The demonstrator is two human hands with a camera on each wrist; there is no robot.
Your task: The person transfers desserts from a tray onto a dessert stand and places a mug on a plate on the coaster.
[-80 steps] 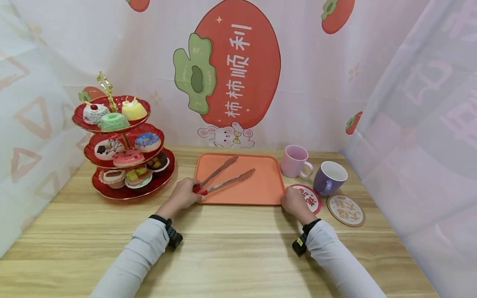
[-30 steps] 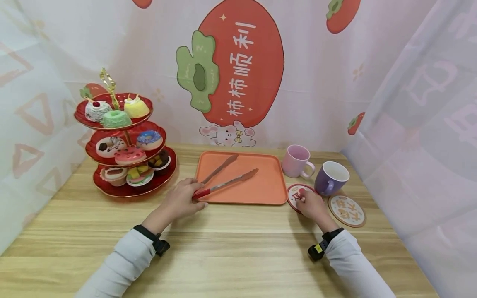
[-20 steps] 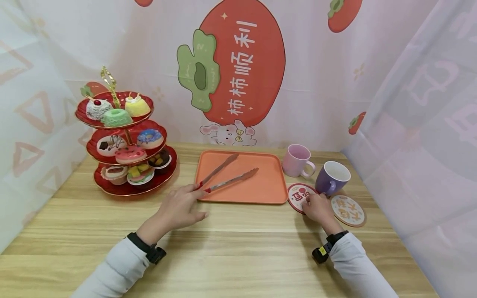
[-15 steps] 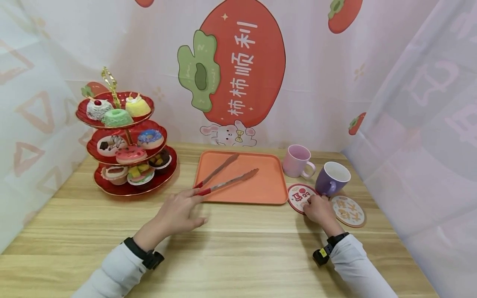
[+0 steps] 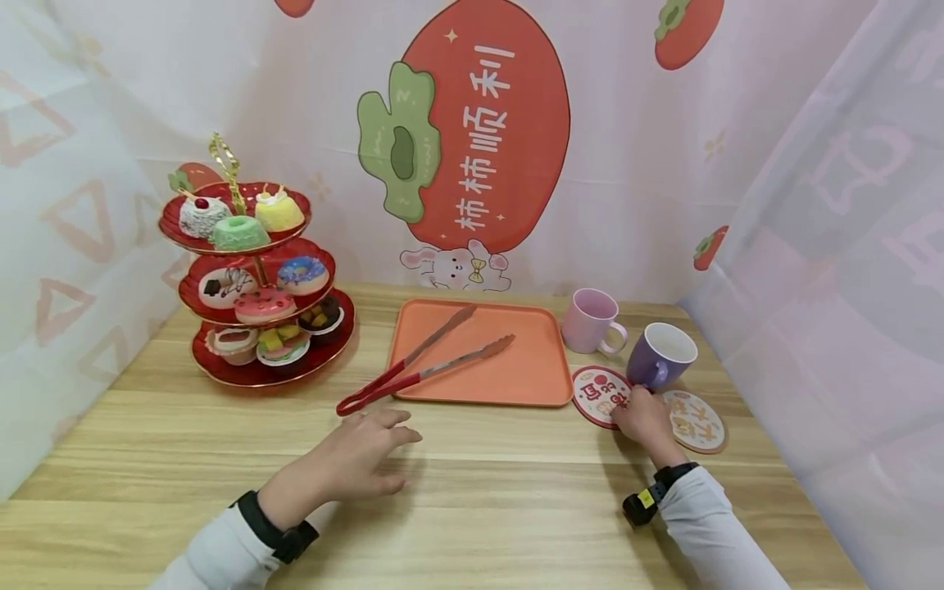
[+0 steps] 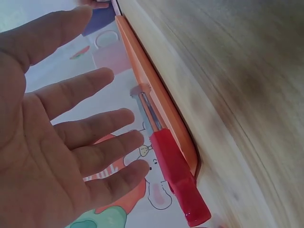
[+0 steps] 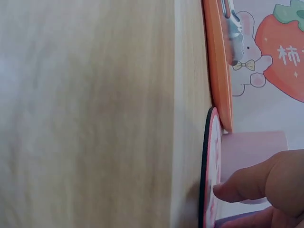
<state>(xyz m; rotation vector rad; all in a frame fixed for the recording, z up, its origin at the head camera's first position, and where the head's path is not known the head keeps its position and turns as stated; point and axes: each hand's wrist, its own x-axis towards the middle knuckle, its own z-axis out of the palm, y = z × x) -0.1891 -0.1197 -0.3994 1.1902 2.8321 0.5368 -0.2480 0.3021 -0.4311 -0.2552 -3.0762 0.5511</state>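
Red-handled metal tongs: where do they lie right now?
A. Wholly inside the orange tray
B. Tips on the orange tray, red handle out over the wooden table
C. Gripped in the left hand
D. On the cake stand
B: the red-handled metal tongs rest tips-first on the orange tray, handle end over the wooden table, with the left hand open nearby.

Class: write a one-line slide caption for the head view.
Open left hand near red-handled tongs; right hand touches a coaster.

My left hand [image 5: 359, 453] hovers palm down, fingers [image 6: 90, 123] straight and spread, holding nothing. Left forearm angles in from bottom left, white sleeve, black band on the wrist. My right hand [image 5: 643, 415] sits low, fingers curled, one fingertip [image 7: 223, 191] pressing down. Right forearm comes in from bottom right, white sleeve, black band with a yellow tag.
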